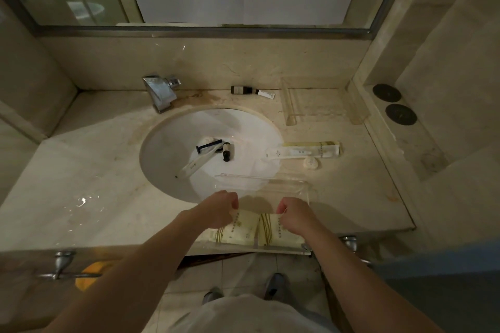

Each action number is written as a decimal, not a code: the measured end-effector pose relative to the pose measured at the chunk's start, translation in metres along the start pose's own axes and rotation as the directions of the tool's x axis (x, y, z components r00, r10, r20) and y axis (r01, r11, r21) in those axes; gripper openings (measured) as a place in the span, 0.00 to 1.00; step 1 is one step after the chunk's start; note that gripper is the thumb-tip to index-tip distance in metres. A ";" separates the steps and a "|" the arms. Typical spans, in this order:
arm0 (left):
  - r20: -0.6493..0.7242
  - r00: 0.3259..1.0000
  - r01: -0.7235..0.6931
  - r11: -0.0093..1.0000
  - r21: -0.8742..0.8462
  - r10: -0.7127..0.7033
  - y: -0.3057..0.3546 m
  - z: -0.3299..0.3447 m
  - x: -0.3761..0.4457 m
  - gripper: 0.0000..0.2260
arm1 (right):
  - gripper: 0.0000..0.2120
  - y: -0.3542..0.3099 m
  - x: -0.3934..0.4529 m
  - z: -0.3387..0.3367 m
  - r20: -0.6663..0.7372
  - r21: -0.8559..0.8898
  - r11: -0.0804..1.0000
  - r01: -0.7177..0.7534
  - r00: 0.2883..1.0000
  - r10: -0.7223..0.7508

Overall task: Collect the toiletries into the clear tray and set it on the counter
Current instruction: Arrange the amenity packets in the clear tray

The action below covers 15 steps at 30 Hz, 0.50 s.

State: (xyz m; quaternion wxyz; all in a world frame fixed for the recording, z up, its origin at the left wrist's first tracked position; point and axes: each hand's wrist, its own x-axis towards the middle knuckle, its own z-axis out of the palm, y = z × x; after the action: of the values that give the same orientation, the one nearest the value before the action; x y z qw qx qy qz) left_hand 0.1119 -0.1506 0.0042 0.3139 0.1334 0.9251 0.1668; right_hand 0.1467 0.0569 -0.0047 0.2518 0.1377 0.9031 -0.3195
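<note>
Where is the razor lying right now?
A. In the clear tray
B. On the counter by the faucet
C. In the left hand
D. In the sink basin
D: the razor lies in the sink basin, beside a small dark bottle.

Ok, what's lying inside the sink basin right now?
In the sink basin: a blue-headed razor, a small dark bottle, a white packaged item and a pale round thing. The drain is mostly covered by them.
</note>
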 end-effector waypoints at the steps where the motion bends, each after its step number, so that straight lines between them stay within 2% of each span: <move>1: 0.005 0.999 -0.036 0.994 0.107 0.036 0.000 0.003 0.001 0.18 | 0.14 0.000 -0.001 0.001 0.003 -0.079 0.997 0.022 1.000 -0.022; 4: 0.031 0.991 -0.132 0.946 0.295 0.129 0.000 0.010 0.002 0.27 | 0.23 -0.002 0.000 0.002 0.076 -0.374 0.921 0.110 0.993 -0.087; 6: 0.058 0.986 -0.164 0.918 0.361 0.153 0.001 0.014 0.002 0.30 | 0.28 -0.004 0.000 0.001 0.170 -0.481 0.861 0.162 0.981 -0.089; 9: 0.068 0.985 -0.170 0.892 0.419 0.156 0.003 0.017 0.004 0.30 | 0.31 -0.005 0.000 0.002 0.252 -0.511 0.833 0.209 0.964 -0.087; 15: 0.064 0.981 -0.189 0.854 0.485 0.181 0.000 0.008 0.005 0.29 | 0.32 -0.001 -0.002 0.007 0.238 -0.518 0.817 0.253 0.960 -0.146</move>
State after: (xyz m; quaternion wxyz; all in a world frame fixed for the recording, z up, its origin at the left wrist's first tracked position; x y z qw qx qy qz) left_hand 0.1129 -0.1465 -0.0047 0.2601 0.2980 0.9174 -0.0443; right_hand 0.1500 0.0510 -0.0079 0.3292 -0.0659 0.9380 -0.0863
